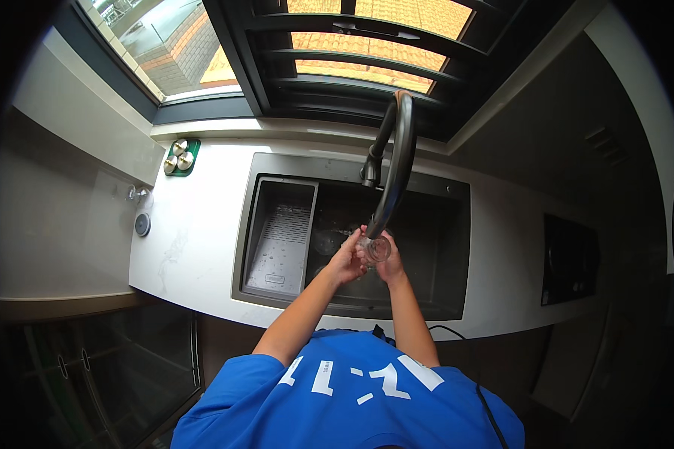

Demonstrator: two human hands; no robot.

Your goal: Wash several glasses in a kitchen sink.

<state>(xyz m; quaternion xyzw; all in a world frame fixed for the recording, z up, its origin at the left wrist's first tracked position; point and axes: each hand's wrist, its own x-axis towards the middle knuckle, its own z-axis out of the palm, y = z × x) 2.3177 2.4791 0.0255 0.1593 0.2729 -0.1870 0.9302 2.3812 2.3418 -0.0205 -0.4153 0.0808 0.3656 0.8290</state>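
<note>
Both my hands hold a clear glass [377, 249] just below the spout of a dark metal faucet [405, 140], over the sink basin [415, 269]. My left hand [346, 262] is at the glass's left side, and my right hand [392, 262] grips its right side. The faucet's end overlaps my fingertips, so part of the grip is hidden. Splashing water shows beside the fingers. Left of my hands, a round clear object [327, 242] lies in the dark basin, too dim to name surely. A grey slotted drain tray [278, 247] with water drops sits in the sink's left part.
On the white countertop [202, 247], a green tray [195, 147] holds several silver lidded pieces at the back left. Clear glassware [144, 196] and a small round grey device [142, 224] stand near the left wall. A black cooktop [570, 261] is at the right.
</note>
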